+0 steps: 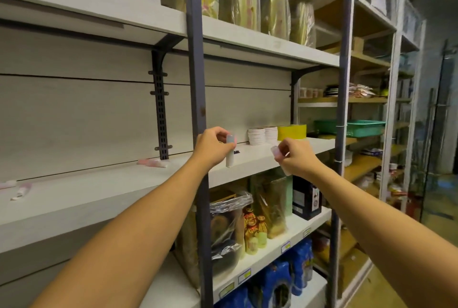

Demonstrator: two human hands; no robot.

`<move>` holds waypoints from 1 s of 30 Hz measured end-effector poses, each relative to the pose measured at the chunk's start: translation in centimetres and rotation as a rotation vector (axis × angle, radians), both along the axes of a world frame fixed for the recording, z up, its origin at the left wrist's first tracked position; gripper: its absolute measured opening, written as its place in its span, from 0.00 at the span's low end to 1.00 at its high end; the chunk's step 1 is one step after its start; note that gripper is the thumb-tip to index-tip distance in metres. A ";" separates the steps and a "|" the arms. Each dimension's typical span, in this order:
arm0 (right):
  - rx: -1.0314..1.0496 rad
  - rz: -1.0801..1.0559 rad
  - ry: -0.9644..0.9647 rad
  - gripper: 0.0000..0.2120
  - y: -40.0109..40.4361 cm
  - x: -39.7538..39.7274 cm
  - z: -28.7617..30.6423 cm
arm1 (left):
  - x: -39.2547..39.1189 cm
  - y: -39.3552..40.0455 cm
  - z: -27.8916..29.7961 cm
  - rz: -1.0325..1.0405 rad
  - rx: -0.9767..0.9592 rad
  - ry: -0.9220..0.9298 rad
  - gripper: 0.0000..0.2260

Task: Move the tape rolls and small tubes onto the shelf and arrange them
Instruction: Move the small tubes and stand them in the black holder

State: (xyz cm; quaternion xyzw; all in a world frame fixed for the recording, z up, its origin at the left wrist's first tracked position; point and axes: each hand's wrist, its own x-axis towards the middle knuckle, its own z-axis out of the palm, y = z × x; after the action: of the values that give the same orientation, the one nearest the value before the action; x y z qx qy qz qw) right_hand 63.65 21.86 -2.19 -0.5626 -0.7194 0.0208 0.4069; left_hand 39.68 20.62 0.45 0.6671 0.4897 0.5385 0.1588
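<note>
Pale wood-grain back panels (99,109) are lining the wall behind the fingers, dark steel uprights (197,84) are rising beside them, and wooden racks (366,102) are receding rightward beyond them in dim light.

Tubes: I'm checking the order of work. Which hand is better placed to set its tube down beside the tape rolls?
Probably the right hand: it pinches a tube close to the white rolls. The left hand holds its upright tube farther left along the shelf.

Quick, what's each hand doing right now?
Left hand: pinching a small upright tube at the shelf edge.
Right hand: gripping another small tube.
</note>
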 end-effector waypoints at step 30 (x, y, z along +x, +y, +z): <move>0.223 0.338 0.122 0.07 26.4 -3.3 -0.1 | 2.6 23.9 -1.0 0.460 0.055 -0.084 0.06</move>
State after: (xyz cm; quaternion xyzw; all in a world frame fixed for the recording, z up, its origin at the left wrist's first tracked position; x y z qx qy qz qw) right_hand 60.39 48.31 -2.28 -0.3831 -0.7753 0.0431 0.5003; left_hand 42.25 44.48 -0.53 0.5191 0.6068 0.6009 0.0339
